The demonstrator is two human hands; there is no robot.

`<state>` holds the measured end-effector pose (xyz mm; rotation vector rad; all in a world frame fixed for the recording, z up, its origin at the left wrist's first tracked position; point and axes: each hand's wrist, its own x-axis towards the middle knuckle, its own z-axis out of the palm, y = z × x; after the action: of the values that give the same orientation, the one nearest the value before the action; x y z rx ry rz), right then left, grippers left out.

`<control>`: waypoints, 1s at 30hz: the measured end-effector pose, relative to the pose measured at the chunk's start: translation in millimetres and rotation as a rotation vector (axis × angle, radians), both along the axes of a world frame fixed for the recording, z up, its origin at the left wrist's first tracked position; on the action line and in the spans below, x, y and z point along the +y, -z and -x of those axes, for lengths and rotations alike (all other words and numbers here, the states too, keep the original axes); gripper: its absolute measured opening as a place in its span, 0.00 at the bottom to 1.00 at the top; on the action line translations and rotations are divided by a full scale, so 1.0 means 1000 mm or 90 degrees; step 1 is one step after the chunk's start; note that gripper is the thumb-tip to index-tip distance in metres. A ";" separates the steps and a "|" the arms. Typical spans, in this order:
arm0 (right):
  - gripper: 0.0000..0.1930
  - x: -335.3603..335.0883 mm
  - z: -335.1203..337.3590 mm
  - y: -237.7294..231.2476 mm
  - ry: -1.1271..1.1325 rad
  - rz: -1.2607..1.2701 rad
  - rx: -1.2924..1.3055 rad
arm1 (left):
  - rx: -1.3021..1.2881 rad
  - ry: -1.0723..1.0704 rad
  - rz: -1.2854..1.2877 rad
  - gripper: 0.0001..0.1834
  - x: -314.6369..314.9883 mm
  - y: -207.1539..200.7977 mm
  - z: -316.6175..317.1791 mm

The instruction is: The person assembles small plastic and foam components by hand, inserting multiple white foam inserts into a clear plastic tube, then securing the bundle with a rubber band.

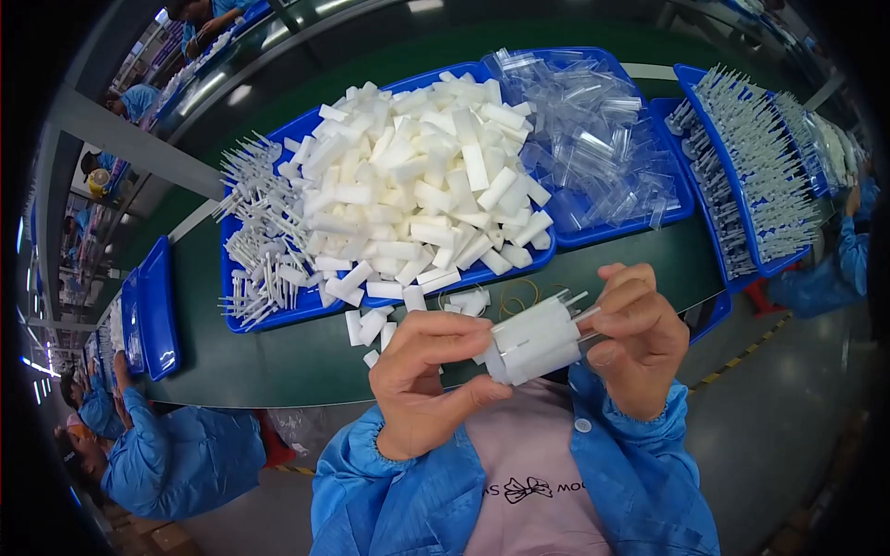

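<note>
Fingers of both hands are closed on a small white sleeve (536, 345) that is held up in front of the chest, over the near edge of the green table (278, 361). The left hand (428, 382) is wrapped about the sleeve's lower left end: its thumb is pressed along the underside, and its curled fingers (454, 326) are laid over the top. The right hand (635, 338) is set at the opposite end, where thin white sticks jut out of the sleeve toward its fingertips; the thumb and forefinger are pinched together on those tips. The sleeve is thus spanned between the two hands, tilted slightly upward to the right.

Beyond the fingers, a blue tray (243, 320) is heaped with white foam blocks (422, 181), and a bundle of white plastic sticks (260, 236) is piled at its left end. A few loose blocks (371, 326) are scattered on the table just past the left knuckles, and a rubber band (515, 298) lies just behind the sleeve. Farther off, past the right hand, a second blue tray (681, 199) is filled with clear plastic pieces (593, 139), and more trays (691, 79) of sticks are ranged to the right. Another person in a blue coat (176, 454) is seated to the left, well apart.
</note>
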<state>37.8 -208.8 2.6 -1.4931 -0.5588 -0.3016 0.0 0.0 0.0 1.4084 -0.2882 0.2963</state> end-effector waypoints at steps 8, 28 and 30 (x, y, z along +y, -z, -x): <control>0.10 0.010 0.007 -0.006 0.046 0.049 -0.007 | -0.017 -0.009 -0.069 0.25 0.003 -0.001 0.001; 0.15 0.021 -0.147 0.027 0.179 0.719 -0.289 | 0.084 -0.061 0.130 0.26 0.018 0.016 -0.004; 0.15 0.022 -0.153 0.029 0.165 0.726 -0.292 | 0.084 -0.067 0.126 0.26 0.019 0.017 -0.003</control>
<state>191.2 -186.6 -26.0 -2.6386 -0.9901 -0.5886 2.5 19.2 -16.8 1.2437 -0.0740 0.3078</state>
